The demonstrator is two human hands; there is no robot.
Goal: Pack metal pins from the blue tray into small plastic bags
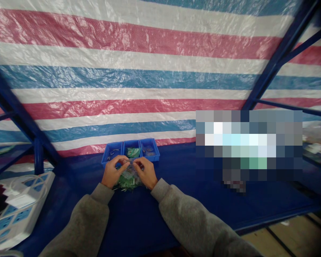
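Note:
My left hand (112,171) and my right hand (147,172) meet over a clear plastic bag of small green parts (128,180) that lies on the blue table (176,200). Both hands have their fingers curled and pinch the top of the bag between them. Grey sleeves cover both forearms. Just behind the hands stands a blue tray (131,151) with three compartments: small metal pieces on the left, green parts in the middle, dark bits on the right.
A white power strip (18,210) with cables sits at the left edge. Blue metal frame bars (273,67) rise on both sides. A red, white and blue striped tarp (149,71) hangs behind. A blurred-out patch (248,146) covers the right of the table.

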